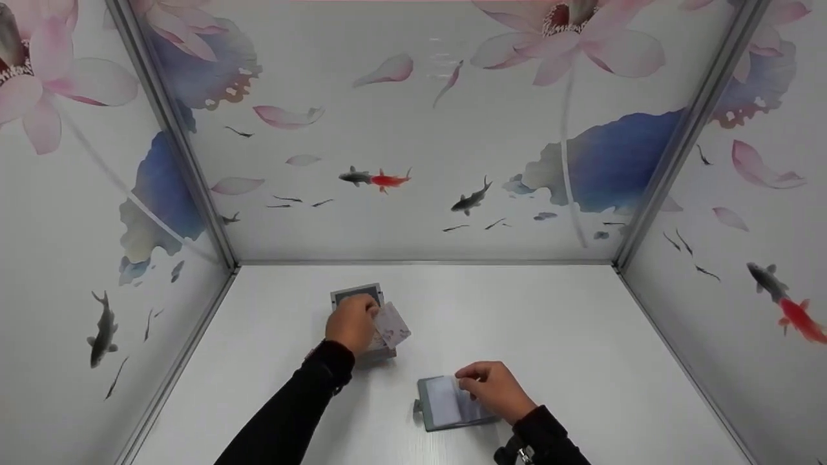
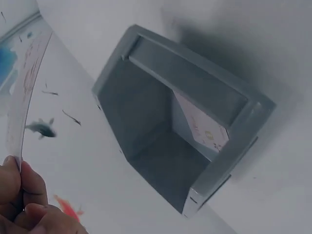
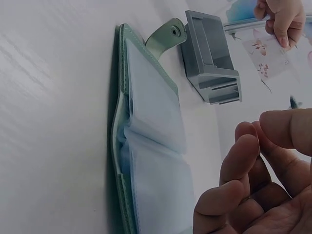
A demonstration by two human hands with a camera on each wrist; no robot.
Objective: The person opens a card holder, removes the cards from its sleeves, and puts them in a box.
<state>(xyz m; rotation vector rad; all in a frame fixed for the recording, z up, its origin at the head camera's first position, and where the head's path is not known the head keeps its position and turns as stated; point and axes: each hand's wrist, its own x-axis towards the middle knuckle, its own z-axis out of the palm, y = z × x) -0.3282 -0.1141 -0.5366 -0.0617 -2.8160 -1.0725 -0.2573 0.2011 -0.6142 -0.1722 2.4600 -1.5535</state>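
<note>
My left hand [image 1: 352, 326] pinches a thin card printed with pink flowers [image 1: 393, 325] by its edge, above a grey plastic bin [image 2: 141, 102]. Inside that bin lies another printed card [image 2: 204, 127], partly hidden by the rim. A green card holder [image 3: 123, 63] lies open nearer to me, showing clear plastic sleeves [image 3: 156, 107] and a snap strap [image 3: 170, 38]. Over the holder's right half hovers my right hand [image 1: 496, 389]. Its fingers are loosely bent towards the thumb, and nothing shows between them in the right wrist view.
The white tabletop [image 1: 549, 323] is enclosed at the back and both sides by panels [image 1: 413, 232] printed with lotus flowers and fish. Grey metal strips [image 1: 420, 262] run along the panel edges. The holder stands to the right of and in front of the bin.
</note>
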